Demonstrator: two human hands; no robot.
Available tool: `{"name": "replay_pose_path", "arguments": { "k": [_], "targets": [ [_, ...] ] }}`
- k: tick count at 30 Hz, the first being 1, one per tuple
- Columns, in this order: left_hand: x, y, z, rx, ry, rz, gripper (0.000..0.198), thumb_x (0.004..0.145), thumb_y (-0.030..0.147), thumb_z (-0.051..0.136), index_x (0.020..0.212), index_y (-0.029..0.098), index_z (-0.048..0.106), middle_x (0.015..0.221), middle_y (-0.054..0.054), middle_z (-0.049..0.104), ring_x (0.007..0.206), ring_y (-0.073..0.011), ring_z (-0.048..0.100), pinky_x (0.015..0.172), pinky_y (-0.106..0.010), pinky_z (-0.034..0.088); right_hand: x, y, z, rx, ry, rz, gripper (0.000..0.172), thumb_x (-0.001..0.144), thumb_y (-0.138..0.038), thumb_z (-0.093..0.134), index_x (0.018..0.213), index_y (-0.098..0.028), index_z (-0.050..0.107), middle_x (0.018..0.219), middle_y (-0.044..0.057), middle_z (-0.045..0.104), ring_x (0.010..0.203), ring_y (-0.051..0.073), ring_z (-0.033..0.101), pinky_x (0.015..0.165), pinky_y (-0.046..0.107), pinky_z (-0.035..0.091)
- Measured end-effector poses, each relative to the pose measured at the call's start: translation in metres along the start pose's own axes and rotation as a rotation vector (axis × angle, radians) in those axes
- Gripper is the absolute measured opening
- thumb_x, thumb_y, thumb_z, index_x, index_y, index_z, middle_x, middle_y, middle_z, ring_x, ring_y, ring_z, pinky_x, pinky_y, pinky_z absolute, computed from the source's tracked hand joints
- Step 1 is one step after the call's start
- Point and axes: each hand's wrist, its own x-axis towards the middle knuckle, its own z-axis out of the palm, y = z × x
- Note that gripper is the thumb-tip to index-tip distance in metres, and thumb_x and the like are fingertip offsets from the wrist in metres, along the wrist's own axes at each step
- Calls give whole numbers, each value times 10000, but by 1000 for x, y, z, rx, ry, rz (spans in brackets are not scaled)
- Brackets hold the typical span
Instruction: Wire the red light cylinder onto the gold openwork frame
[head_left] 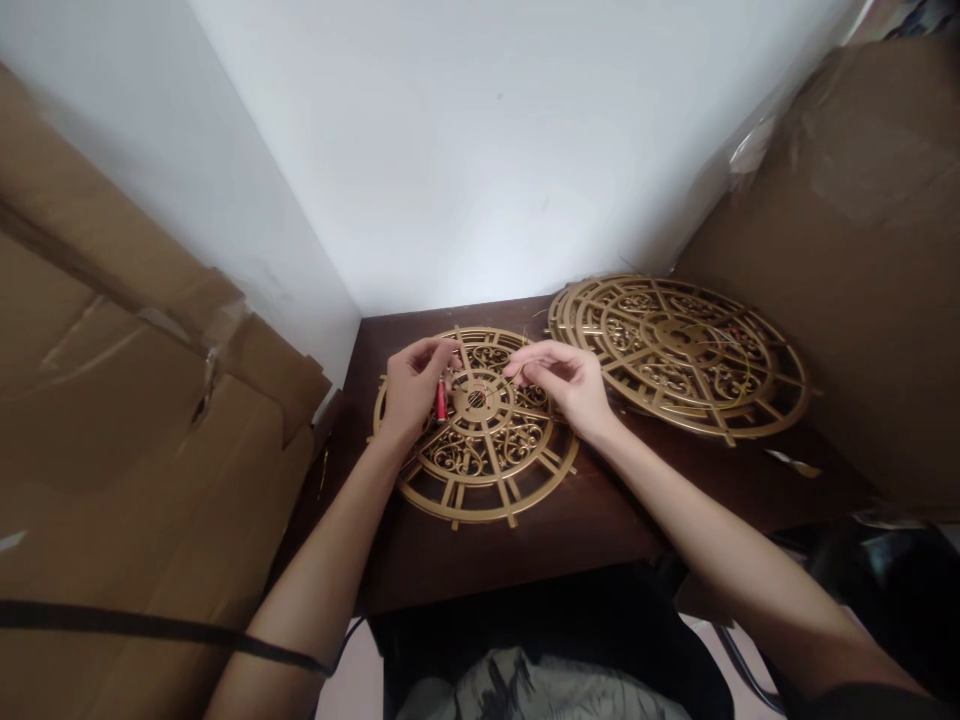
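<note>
A round, gold-coloured openwork panel with scroll patterns lies flat on the dark table. Over its left half, my left hand is closed, with a small red cylinder under its fingers; its exact kind is not clear. My right hand hovers over the right half, thumb and forefinger pinched on a thin yellowish wire. Some thin wires also show near the panel's centre ring. The fingertips of both hands are partly hidden.
Several similar gold panels are stacked at the right. A small brush-like item lies in front of them. Large cardboard boxes stand left and right. A white wall rises behind the dark table. A black cord crosses lower left.
</note>
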Motion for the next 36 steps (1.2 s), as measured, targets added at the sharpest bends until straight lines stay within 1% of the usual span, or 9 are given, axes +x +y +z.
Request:
{"name": "replay_pose_path", "arguments": {
  "k": [7,14,17,20,23,25,28,31,36],
  "targets": [
    [7,15,-16,-461,67,-190,183,837,332,549,905,174,614,658,11,580,422,-23,414,348,-156,254,2,1,1,-4,70,63,95,756,-197,645,817,-159,707,760,45,708,645,118,624,678,303,525],
    [0,36,-22,-585,-180,-267,211,872,323,486,1010,249,628,653,10,585,376,-24,265,321,-180,166,4,5,1,-34,103,113,115,757,-235,654,826,-146,676,782,45,704,618,94,611,635,264,519],
    [-10,38,-21,-540,-385,-290,241,835,399,523,939,223,652,540,4,564,334,-33,252,317,-187,144,4,7,1,-10,94,109,142,753,-257,666,826,-140,634,769,44,699,610,90,608,611,247,507],
    [-18,36,-20,-485,-740,-296,267,789,437,583,835,187,663,410,-9,518,320,-69,357,338,-200,222,5,10,2,63,104,84,237,738,-278,684,886,-160,540,725,19,692,565,84,597,565,230,483],
    [-22,34,-17,-415,-1042,-399,297,809,426,569,872,156,675,477,-54,581,341,-86,422,337,-210,245,5,12,3,108,119,85,364,719,-292,703,946,-194,436,717,-3,691,535,81,591,536,220,461],
    [-23,33,-12,-380,-1117,-462,305,828,402,553,948,149,673,558,-64,606,356,-76,420,327,-206,240,5,13,3,112,128,106,421,706,-309,713,963,-209,394,724,-12,693,530,80,591,532,220,456],
    [-22,28,-4,-385,-1052,-471,316,859,364,516,1038,142,654,579,-35,560,354,-45,367,322,-190,200,5,12,4,134,142,146,477,686,-329,724,987,-221,371,728,-16,699,523,82,590,535,231,457],
    [-18,20,3,-496,-875,-446,298,885,316,482,1061,135,641,583,-7,499,371,-22,321,339,-165,189,7,12,3,176,145,196,476,661,-314,741,993,-203,418,736,3,706,527,90,597,530,235,449],
    [-11,9,8,-663,-602,-495,263,867,290,524,1016,109,644,574,14,456,399,-11,292,341,-124,206,8,11,1,194,107,277,308,634,-308,752,844,-146,595,758,39,705,573,108,626,506,222,433]
  ]
}}
